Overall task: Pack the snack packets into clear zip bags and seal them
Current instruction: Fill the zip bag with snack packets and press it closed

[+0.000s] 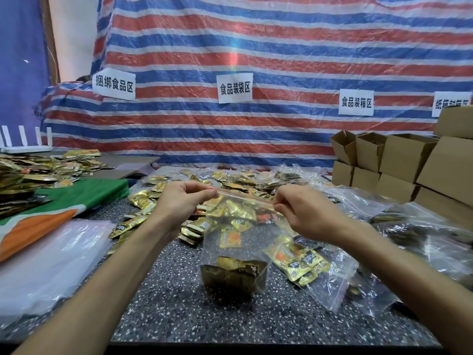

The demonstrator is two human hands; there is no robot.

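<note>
Clear zip bag (234, 243) upright over the counter (179, 308), snack packets (234, 276) in its bottom. Zip strip (245, 197) pinched at left end by left hand (179, 202), at right end by right hand (304, 213). Behind bag, loose packets (238, 176); right of bag, filled bags (314, 267), cardboard boxes (401, 160).

One view only, worn on the head, wide-angle, looking forward and tipped down over the table (179, 311). Both forearms run in from the lower corners. The left hand (179, 201) and right hand (309, 213) meet mid-frame, close to the lens, each pinching the top of the bag (235, 252). The near table edge lies along the bottom of the frame. The tarp (256, 47) fills the upper half, farther back, square to the camera. Boxes (409, 155) crowd the right edge, and the stripes bow toward the sides.
</note>
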